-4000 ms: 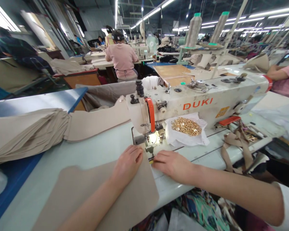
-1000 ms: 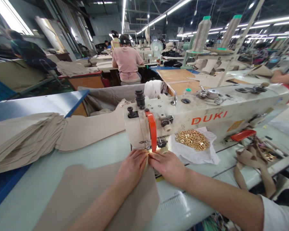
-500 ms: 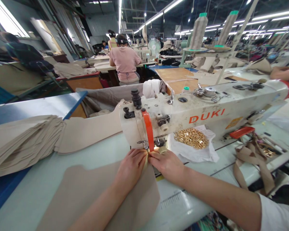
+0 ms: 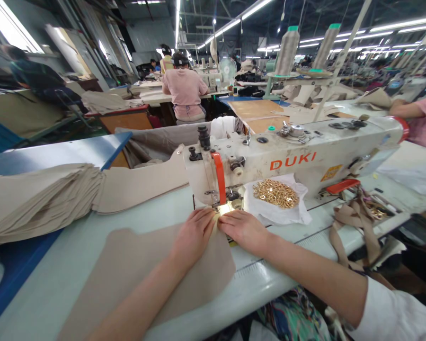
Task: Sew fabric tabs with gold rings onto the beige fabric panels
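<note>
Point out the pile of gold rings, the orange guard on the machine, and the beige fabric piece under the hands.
gold rings (image 4: 276, 193), head view, middle of the pile
orange guard (image 4: 219, 177), head view, mid-strip
beige fabric piece (image 4: 128, 265), head view, bare middle

A large factory hall stretches back under a dark ceiling hung with long rows of fluorescent tube lights (image 4: 230, 16), and bright windows (image 4: 7, 23) line the left wall. Rows of worktables (image 4: 156, 97) with sewing machines fill the floor, where a person in a pink shirt (image 4: 184, 92) sits facing away. A small fan (image 4: 227, 66) stands on a far table, near tall thread cones (image 4: 286, 45) on a stand.
</note>
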A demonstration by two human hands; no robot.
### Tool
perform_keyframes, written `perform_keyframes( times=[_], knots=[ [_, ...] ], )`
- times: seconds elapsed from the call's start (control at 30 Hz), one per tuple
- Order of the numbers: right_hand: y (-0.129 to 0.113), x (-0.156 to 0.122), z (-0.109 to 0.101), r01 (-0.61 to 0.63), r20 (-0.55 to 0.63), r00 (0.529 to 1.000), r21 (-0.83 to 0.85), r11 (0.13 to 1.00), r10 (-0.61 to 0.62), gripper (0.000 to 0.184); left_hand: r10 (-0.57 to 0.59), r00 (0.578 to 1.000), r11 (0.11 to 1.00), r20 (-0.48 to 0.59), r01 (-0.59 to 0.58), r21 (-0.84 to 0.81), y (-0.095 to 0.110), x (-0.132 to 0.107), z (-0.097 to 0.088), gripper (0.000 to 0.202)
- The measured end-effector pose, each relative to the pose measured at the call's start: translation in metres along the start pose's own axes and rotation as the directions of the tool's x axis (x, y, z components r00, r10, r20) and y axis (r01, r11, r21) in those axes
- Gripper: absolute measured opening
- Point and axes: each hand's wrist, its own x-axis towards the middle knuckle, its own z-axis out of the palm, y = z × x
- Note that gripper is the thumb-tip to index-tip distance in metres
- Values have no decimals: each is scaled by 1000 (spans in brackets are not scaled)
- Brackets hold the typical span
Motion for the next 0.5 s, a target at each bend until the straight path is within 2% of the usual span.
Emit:
perform_keyframes(
  times=[0.13,0.33,0.5],
  knots=[
    [0,0,-2,8,10,1000,-14,1000,-8,9,0,999,1000,32,0,24,1,-2,-1,28],
    [1,1,-3,17,42,999,-34,999,-15,8,63,993,993,97,-72,92,-2,-2,0,32],
    [2,1,-2,24,59,998,-41,999,-21,8,49,989,991,141,-66,119,-4,-4,2,33]
  ],
)
